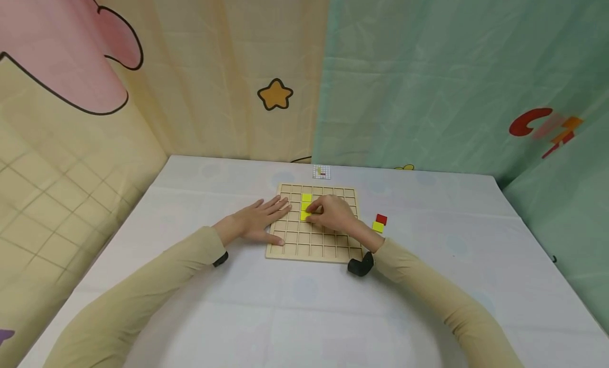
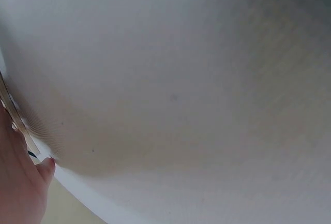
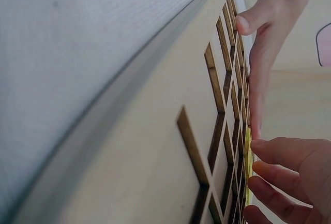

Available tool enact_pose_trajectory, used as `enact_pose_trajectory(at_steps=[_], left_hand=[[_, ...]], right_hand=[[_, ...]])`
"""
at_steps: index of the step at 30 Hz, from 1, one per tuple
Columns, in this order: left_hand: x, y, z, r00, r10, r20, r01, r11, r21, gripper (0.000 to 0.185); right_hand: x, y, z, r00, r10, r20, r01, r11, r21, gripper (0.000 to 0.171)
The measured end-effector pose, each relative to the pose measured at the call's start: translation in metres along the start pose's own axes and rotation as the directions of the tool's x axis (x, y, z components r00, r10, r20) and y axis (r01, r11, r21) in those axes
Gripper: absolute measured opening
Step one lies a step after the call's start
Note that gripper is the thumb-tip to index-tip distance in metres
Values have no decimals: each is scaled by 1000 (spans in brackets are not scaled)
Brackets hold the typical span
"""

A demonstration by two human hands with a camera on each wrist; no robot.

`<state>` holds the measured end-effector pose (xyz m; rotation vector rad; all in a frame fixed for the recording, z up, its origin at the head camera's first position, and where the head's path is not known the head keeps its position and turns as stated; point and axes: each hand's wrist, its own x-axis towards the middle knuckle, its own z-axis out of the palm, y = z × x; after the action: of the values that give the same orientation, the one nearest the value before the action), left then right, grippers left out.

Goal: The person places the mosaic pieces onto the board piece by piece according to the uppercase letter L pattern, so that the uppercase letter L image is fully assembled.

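Note:
A wooden grid board (image 1: 328,254) lies flat on the white table. Several yellow square tiles (image 1: 306,198) stand in one column of its cells. My right hand (image 1: 335,213) reaches over the board, thumb and fingertips pinching at the lowest yellow tile of that column. In the right wrist view, those fingertips meet the yellow edge (image 3: 248,141) at the board's surface; the tile itself is mostly hidden. My left hand (image 1: 259,220) rests with fingers spread on the board's left edge. Only part of this hand (image 2: 23,182) enters the left wrist view, beside the board's rim.
Right of the board lie a loose red tile (image 1: 381,218) and a loose yellow tile (image 1: 378,227), touching or overlapping. Behind the board is a small printed grid card (image 1: 321,172) with coloured squares. Curtains (image 1: 228,66) hang behind the table (image 1: 304,315).

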<state>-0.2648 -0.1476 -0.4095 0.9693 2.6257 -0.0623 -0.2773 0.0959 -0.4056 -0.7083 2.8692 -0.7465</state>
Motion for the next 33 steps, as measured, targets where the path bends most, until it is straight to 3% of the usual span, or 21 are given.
enact_pose_trajectory(at_steps=[6, 18, 26, 33], left_hand=[[1, 0, 1, 1000, 2, -1, -2, 1000, 3, 98], [1, 0, 2, 1000, 5, -5, -5, 1000, 0, 97], [0, 1, 0, 1000, 11, -6, -11, 1000, 0, 97], [0, 0, -1, 1000, 11, -9, -11, 1000, 1, 97]], right_hand=[[-8, 1, -8, 999, 23, -48, -22, 999, 25, 24], [-34, 23, -38, 981, -21, -195, 27, 999, 28, 21], [-62, 48, -60, 974, 13, -227, -12, 1000, 6, 23], [-80, 75, -67, 977, 67, -203, -70, 997, -10, 24]])
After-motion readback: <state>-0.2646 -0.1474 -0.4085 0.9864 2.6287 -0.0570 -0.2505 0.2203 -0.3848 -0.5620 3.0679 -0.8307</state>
